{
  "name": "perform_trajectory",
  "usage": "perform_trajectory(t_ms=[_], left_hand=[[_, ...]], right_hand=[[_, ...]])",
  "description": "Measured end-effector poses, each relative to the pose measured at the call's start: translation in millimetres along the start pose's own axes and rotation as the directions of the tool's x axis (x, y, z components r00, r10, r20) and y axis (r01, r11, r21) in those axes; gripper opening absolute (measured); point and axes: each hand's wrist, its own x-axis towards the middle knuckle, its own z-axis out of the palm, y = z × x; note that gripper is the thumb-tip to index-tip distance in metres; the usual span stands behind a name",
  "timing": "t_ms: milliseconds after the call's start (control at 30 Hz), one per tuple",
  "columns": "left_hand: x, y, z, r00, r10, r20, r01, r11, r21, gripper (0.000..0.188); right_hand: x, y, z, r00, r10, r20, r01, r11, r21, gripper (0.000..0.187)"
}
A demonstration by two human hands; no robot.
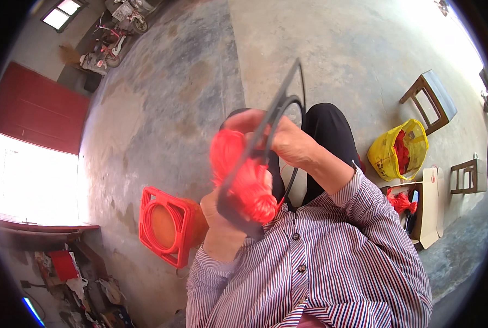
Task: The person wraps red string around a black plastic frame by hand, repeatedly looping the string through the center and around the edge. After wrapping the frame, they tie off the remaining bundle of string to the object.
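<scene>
Both my hands are raised in front of my lap around a black open frame point(292, 101) with thin bars, tilted and smeared by motion. A thick bundle of glossy red cord point(237, 172) lies against the frame's near side. Fingers of my right hand point(287, 140) are bent around the frame's bars, close to the top of the bundle. My left hand point(216, 216) is closed at the bundle's lower end, and its fingers are mostly hidden behind the cord and the frame. A strand of red cord shows near the frame's bottom edge.
A red square reel point(167, 227) stands on the floor at left. To the right are a yellow bag point(399, 150) with red material, an open cardboard box point(431, 213) with red cord, and two stools point(438, 95). Small cycles point(112, 41) stand at the far left wall.
</scene>
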Motion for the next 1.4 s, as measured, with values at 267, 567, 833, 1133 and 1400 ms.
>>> perform_trajectory(t_ms=[267,567,833,1133,1400], left_hand=[[11,16,-17,0.987,0.156,0.027,-0.158,0.979,0.130,0.038],[13,19,-24,0.963,0.056,0.263,-0.082,0.993,0.089,0.052],[15,24,-43,0.952,0.098,0.288,-0.146,0.977,0.152,0.053],[15,30,-52,0.930,-0.117,0.349,0.060,0.984,0.169,0.037],[5,11,-16,0.921,0.048,0.388,-0.252,0.832,0.494,0.051]], right_hand=[[-54,24,19,0.997,-0.050,0.057,0.056,0.991,-0.123,0.068],[-47,-5,25,0.932,-0.307,-0.194,0.302,0.952,-0.053,0.036],[-31,-35,-46,0.854,-0.301,-0.425,0.487,0.751,0.447,0.037],[-41,44,-69,0.955,-0.070,-0.287,-0.105,0.829,-0.550,0.041],[16,19,-16,0.985,-0.043,-0.165,0.077,0.977,0.201,0.024]])
